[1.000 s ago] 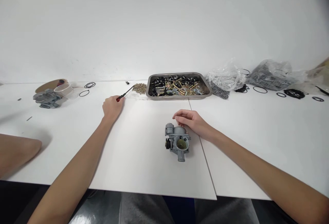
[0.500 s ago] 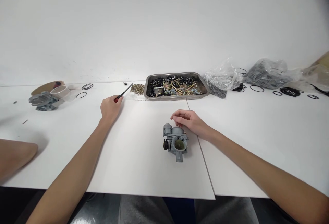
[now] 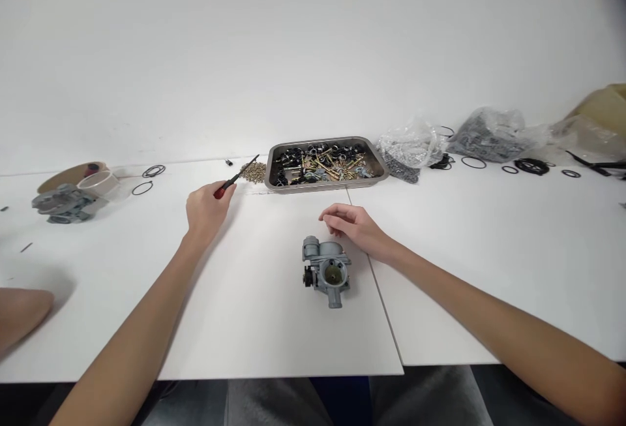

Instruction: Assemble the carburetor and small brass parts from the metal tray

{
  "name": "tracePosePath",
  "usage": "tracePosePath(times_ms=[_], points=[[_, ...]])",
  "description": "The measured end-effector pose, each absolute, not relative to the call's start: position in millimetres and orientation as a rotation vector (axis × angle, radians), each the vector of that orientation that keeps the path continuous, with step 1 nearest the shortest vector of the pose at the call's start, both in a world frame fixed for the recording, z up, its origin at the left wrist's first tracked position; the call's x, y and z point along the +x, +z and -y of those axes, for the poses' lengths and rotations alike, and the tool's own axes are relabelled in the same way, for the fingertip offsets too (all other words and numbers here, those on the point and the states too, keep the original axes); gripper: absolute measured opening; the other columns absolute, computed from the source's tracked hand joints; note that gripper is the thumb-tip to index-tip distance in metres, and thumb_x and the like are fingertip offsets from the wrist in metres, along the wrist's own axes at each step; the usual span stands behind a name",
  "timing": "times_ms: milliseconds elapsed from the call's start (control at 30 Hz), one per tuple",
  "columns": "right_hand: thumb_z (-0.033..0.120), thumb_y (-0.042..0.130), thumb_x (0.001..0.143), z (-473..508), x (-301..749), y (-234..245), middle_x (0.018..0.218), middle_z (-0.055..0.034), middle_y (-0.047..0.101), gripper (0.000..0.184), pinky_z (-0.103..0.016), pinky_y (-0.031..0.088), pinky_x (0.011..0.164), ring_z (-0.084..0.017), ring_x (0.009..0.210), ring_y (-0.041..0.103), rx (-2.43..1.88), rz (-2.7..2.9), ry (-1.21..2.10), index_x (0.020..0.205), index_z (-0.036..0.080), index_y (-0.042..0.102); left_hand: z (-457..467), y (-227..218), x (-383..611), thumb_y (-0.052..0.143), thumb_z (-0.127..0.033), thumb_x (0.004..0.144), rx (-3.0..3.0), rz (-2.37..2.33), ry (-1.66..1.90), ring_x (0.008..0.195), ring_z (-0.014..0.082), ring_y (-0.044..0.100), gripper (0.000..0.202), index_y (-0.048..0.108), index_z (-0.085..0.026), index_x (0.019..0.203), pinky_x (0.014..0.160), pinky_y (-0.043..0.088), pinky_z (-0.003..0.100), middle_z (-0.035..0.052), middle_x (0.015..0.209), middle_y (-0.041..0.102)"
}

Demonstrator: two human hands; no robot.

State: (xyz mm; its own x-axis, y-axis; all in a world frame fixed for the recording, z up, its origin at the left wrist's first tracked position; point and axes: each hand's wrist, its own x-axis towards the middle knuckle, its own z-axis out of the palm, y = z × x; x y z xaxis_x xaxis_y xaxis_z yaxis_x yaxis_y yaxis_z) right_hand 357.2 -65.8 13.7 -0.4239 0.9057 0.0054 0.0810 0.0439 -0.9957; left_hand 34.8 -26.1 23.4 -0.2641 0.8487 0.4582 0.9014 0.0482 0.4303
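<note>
My left hand (image 3: 208,213) is closed around the red and black handle of a screwdriver (image 3: 231,184). The shaft points up and right, its tip over a heap of small brass-coloured parts (image 3: 253,172). A grey metal carburetor (image 3: 327,268) stands on the white table, its round bore facing me and a black part on its left side. Just behind the carburetor, my right hand (image 3: 355,226) rests with loosely curved fingers and nothing visible in them. Beyond both hands lies a metal tray (image 3: 327,186) of mixed screws, springs and black fittings.
Far left are another carburetor (image 3: 63,203), a clear plastic cup (image 3: 100,184) and black rubber rings (image 3: 153,171). Another person's arm (image 3: 22,318) rests at the left edge. Bags of grey parts (image 3: 486,136) and more rings (image 3: 473,162) line the wall on the right.
The view has shifted slightly, so the tray, carburetor and bags appear further left. The screwdriver's shaft has tilted a little, and its tip now shows over the brass heap.
</note>
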Motion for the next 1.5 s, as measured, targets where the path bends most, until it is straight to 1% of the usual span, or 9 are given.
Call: tracePosePath(times_ms=[300,433,633,733,933,1067,1233,1333,1500], points=[[0.034,0.059,0.084,49.4,368.1,5.1,0.07,0.0016,0.054,0.02,-0.026,0.037,0.062,-0.011,0.064,0.047,-1.162,1.683,0.913,0.091,0.016,0.064,70.9,33.0,104.3,0.06,-0.038,0.087,-2.228,1.574,-1.172,0.055,0.0093,0.048,0.025,0.073,-0.018,0.092,0.056,0.036,0.022,-0.0004,0.063,0.058],[0.03,0.056,0.085,46.3,371.0,0.1,0.068,0.0025,0.054,0.016,-0.025,0.036,0.061,-0.01,0.061,0.045,-1.186,1.767,0.834,0.089,0.016,0.063,82.2,30.2,120.5,0.06,-0.034,0.088,-2.326,1.438,-1.186,0.052,0.0077,0.045,0.022,0.073,-0.017,0.093,0.053,0.034,0.02,-0.0016,0.06,0.054],[0.027,0.053,0.087,48.8,367.6,-3.5,0.074,0.0001,0.058,0.014,-0.026,0.038,0.066,-0.012,0.067,0.05,-1.193,1.918,0.749,0.088,0.017,0.064,59.6,33.5,88.3,0.062,-0.04,0.084,-2.145,1.756,-1.259,0.065,0.0131,0.056,0.027,0.072,-0.019,0.097,0.066,0.044,0.025,0.0028,0.074,0.066],[0.027,0.053,0.088,49.8,367.3,-3.4,0.077,-0.0014,0.061,0.015,-0.027,0.039,0.068,-0.013,0.072,0.052,-1.2,1.944,0.741,0.089,0.017,0.064,41.0,34.9,58.6,0.063,-0.037,0.079,-1.916,2.034,-1.336,0.066,0.0141,0.056,0.029,0.07,-0.021,0.101,0.069,0.045,0.027,0.0014,0.074,0.064],[0.029,0.051,0.088,50.9,368.0,-1.6,0.078,-0.0025,0.06,0.018,-0.029,0.039,0.07,-0.015,0.073,0.052,-1.235,1.939,0.765,0.09,0.018,0.065,18.8,24.5,24.3,0.07,-0.033,0.068,-1.713,2.287,-1.849,0.048,0.0091,0.047,0.036,0.068,-0.018,0.101,0.045,0.037,0.022,-0.0019,0.067,0.055],[0.031,0.05,0.089,51.3,368.4,-1.7,0.077,-0.002,0.059,0.019,-0.03,0.04,0.071,-0.016,0.073,0.052,-1.263,1.91,0.81,0.092,0.018,0.064,21.2,25.7,28.9,0.074,-0.033,0.065,-1.613,2.181,-2.332,0.044,0.0085,0.048,0.035,0.065,-0.014,0.093,0.042,0.038,0.023,-0.001,0.067,0.056],[0.036,0.049,0.091,52.8,369.7,-2.5,0.081,-0.0033,0.058,0.022,-0.032,0.041,0.075,-0.019,0.083,0.053,-1.306,1.877,0.881,0.094,0.019,0.063,21.3,59.3,40.9,0.075,-0.034,0.069,-1.667,1.954,-2.618,0.045,0.0064,0.047,0.031,0.066,-0.012,0.088,0.042,0.041,0.024,0.0015,0.077,0.056],[0.038,0.047,0.093,55.8,369.2,-1.4,0.085,-0.0038,0.058,0.023,-0.034,0.041,0.081,-0.02,0.09,0.052,-1.334,1.877,0.896,0.094,0.021,0.063,9.2,96.3,48.5,0.076,-0.033,0.069,-1.832,1.895,-2.514,0.045,0.0076,0.049,0.028,0.065,-0.012,0.084,0.039,0.041,0.024,0.0021,0.077,0.058],[0.037,0.044,0.096,63.5,369.1,2.3,0.088,-0.0047,0.057,0.021,-0.035,0.043,0.083,-0.019,0.089,0.053,-1.242,1.903,0.927,0.091,0.022,0.059,-27.0,153.8,71.6,0.074,-0.027,0.071,-2.324,1.772,-2.222,0.047,0.0083,0.051,0.026,0.066,-0.015,0.092,0.038,0.042,0.023,0.0028,0.077,0.059]])
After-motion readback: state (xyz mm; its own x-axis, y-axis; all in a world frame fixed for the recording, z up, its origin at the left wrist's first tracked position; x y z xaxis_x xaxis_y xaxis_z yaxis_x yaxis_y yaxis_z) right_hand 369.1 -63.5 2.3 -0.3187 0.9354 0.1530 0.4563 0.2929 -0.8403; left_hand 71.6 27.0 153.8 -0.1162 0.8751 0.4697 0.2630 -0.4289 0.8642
